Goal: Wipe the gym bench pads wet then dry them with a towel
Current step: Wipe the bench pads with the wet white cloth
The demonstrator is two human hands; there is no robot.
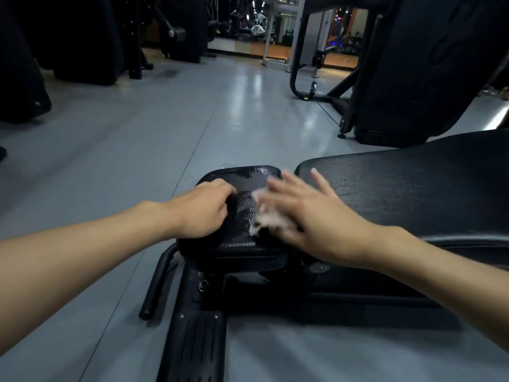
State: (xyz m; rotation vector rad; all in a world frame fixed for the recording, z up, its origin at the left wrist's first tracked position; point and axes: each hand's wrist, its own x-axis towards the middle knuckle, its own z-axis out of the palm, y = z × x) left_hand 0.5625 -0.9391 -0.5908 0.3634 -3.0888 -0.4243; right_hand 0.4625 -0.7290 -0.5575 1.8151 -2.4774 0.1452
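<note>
Although the right side of the view is smeared by motion, the following can be recorded, with every position taken from the seat pad (242, 186).

Far left of the seat pad and beyond it: dark gym machines (63, 37) standing on a grey floor (124, 139).

Below and left of the seat pad: a black tube handle (155, 282) slanting down toward the floor, and a ribbed black foot plate (192, 346) directly beneath the pad.

On the left edge of the seat pad: my left grip (203, 210), knuckles up, fingers curled in narrow. It rests on the pad; I see nothing held inside it.

The seat pad itself: black and textured, its top glistening with wet patches and droplets between my two grips.

On the right half of the seat pad: a pale cloth (261, 216), blurred and lying flat against the wet surface. Its exact outline cannot be made out.

On top of the cloth: my right grip (311, 216), wide, fingers spread and straight, palm pressing the cloth onto the pad. The fingertips reach toward the far right corner of the seat pad. The hand is also blurred.

Just right of the seat pad, separated by a narrow gap: the long pad (413, 188), black, with faint damp speckling near the gap.

Beyond and right of the seat pad: a large black upright machine (413, 67), with a lit room farther back.
</note>
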